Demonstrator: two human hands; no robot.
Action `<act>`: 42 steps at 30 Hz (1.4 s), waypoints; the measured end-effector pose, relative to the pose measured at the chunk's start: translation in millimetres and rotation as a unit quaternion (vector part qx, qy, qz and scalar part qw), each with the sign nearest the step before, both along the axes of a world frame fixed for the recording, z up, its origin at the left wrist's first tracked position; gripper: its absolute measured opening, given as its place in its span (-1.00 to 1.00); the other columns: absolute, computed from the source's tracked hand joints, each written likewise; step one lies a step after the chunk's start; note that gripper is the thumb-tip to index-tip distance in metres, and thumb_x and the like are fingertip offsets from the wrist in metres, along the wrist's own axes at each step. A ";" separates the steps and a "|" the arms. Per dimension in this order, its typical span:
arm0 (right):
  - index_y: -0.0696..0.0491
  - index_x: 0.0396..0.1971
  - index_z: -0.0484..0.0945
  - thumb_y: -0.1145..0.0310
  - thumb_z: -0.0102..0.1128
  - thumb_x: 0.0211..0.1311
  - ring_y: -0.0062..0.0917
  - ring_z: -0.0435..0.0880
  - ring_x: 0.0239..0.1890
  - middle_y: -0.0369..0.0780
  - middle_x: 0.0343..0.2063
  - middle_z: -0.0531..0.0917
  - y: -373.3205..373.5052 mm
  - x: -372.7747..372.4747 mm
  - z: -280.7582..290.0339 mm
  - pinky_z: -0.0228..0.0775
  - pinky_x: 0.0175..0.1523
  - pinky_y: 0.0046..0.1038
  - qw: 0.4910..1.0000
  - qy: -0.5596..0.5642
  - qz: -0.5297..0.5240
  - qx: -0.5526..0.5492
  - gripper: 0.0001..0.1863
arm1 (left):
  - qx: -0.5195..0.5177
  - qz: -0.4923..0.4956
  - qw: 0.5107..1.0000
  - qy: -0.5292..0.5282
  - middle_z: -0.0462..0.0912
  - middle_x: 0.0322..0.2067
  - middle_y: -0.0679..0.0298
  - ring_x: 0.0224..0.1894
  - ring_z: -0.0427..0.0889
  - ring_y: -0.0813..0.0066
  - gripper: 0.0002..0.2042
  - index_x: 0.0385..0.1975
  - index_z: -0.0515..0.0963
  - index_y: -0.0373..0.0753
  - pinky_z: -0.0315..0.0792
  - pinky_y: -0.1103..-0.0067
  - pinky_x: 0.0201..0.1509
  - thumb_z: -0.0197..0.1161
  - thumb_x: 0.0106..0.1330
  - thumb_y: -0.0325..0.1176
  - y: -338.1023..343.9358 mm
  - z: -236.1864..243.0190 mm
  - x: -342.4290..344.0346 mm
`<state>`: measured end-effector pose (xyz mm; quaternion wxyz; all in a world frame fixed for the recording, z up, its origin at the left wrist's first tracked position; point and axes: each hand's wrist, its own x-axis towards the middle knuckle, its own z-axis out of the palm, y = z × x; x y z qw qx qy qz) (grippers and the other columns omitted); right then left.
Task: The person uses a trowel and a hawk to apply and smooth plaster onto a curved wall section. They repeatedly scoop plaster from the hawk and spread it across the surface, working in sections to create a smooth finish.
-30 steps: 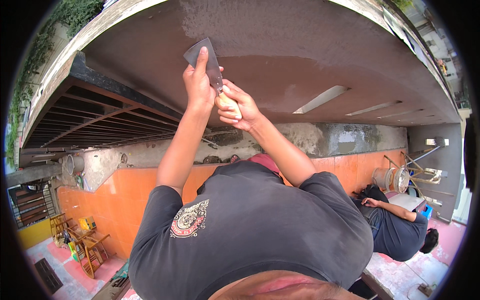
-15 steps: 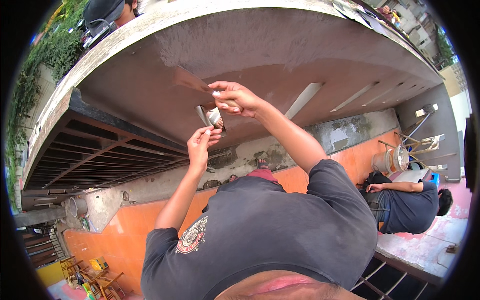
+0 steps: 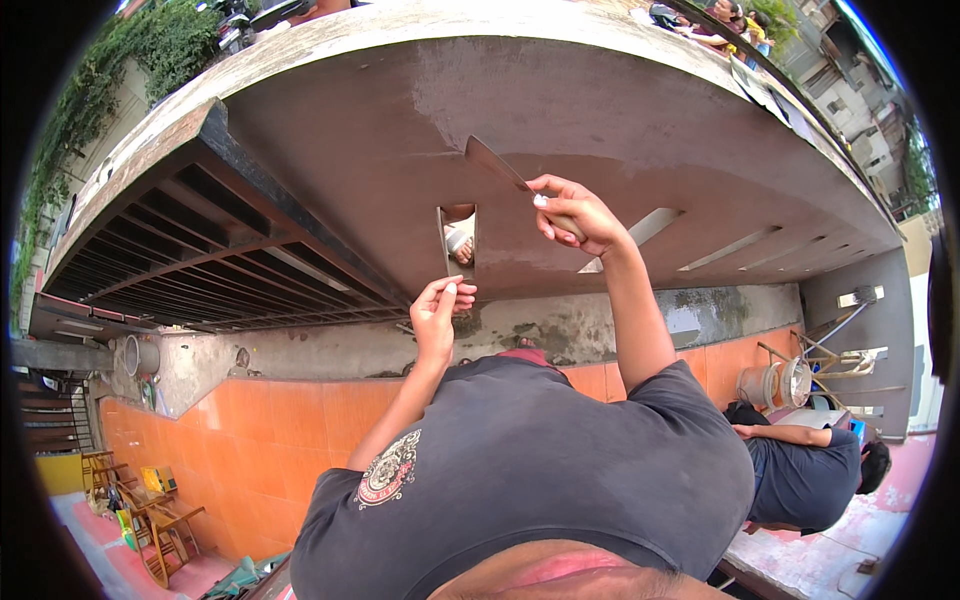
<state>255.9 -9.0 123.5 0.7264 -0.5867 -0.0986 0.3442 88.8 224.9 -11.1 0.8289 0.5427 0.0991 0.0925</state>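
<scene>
At the far left, wooden chairs (image 3: pixel 165 530) stand below an orange tiled surface (image 3: pixel 250 440), and a bucket (image 3: pixel 140 357) sits farther up, near its end. Next comes a black slatted metal gate (image 3: pixel 250 190), its long frame slanting toward the middle beside a curved, brown-grey plastered wall (image 3: pixel 370 200). The left hand (image 3: pixel 442 312) is raised at the lower end of an upright slot (image 3: pixel 460 213) in that wall, its fingers curled and the thumb close to the forefinger; whether it pinches anything or touches the slot's edge, I cannot tell. Through the slot a foot (image 3: pixel 463 248) in a sandal shows. Just right of it, in front of the wall, is the putty knife (image 3: pixel 495 165), its broad blade pointing up and leftward, near the border between a paler, rougher-looking patch and smoother brown plaster; contact with the wall cannot be made out. The right hand (image 3: pixel 575 213) grips its wooden handle firmly. The step in hand seems to be working the plaster face around the slot, with the blade tilted; a further pass would call for laying the edge flat and drawing it with even pressure, free of the slot's rim. Farther right come more slots (image 3: pixel 655 225), then pails (image 3: pixel 795 382) and a co-worker (image 3: pixel 815 475) in a dark shirt.
</scene>
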 end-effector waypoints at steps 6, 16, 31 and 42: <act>0.11 0.31 0.39 0.35 0.14 0.50 -0.80 0.39 -0.74 -0.33 -0.60 0.61 68.4 -25.9 -58.0 0.06 -0.68 -0.66 0.995 -0.039 0.086 -0.026 -0.55 | 0.012 -0.024 0.998 -0.057 0.76 -0.24 0.13 -0.25 0.72 0.50 -0.80 -0.02 0.61 -0.41 0.62 0.57 -0.08 0.15 0.55 -0.43 -16.6 0.5 10.8; 0.03 0.30 0.40 0.32 0.20 0.49 -0.79 0.37 -0.72 -0.38 -0.64 0.53 59.4 -55.1 -78.6 0.10 -0.64 -0.69 1.000 -0.006 -0.009 -0.029 -0.56 | 0.016 0.021 0.997 -0.073 0.69 -0.13 0.25 -0.11 0.67 0.57 -0.79 0.07 0.56 -0.36 0.60 0.57 -0.02 0.18 0.51 -0.52 -29.8 -8.4 22.6; -0.16 0.37 0.26 0.30 0.01 0.58 -0.67 0.35 -0.68 -0.23 -0.48 0.47 -10.3 -16.1 -42.3 0.21 -0.64 -0.65 0.957 0.134 0.154 0.206 -0.56 | 0.279 0.170 0.925 -0.192 0.28 0.38 -0.03 0.38 0.38 0.03 -0.44 0.38 0.31 -0.30 0.33 0.25 0.42 0.21 0.36 -0.48 -53.1 28.0 91.0; -0.17 0.23 0.33 0.18 -0.10 0.64 -0.73 0.16 -0.78 -0.33 -0.62 0.30 -6.7 -7.6 -88.4 0.04 -0.71 -0.69 0.928 0.218 0.179 0.244 -0.72 | -0.269 0.018 0.960 -0.079 0.69 -0.14 0.09 -0.15 0.72 0.26 -0.54 0.11 0.47 -0.24 0.64 0.27 0.02 0.16 0.53 0.06 -83.3 47.5 140.2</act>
